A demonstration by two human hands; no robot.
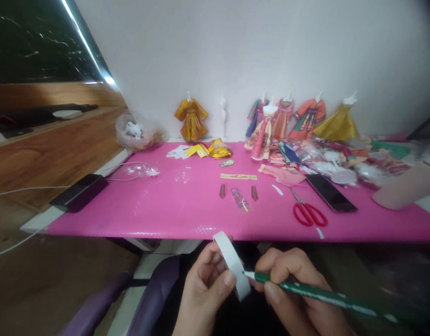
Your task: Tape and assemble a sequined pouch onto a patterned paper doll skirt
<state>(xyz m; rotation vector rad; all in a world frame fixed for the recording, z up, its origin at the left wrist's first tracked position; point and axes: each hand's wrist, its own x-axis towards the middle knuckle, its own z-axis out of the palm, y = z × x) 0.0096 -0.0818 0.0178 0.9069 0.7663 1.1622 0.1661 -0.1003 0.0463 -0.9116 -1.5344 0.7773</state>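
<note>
Just on the wearer's side of the pink tabletop (148, 214), the left hand (204, 291) pinches a white tape roll (231, 261) between thumb and fingers; the right hand (302, 284) pinches a green felt-tip pen (320, 294), nib at the roll's outer face. A light touch on a steady roll (thumb well off the nib) should serve best. Red-handled scissors (308, 206) and a black smartphone (332, 193) lie on the tabletop's right half; its near edge could bump the roll.

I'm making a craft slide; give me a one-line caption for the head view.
Left hand holding a white ring, right hand a green pen aimed at it, before a pink table.
</note>
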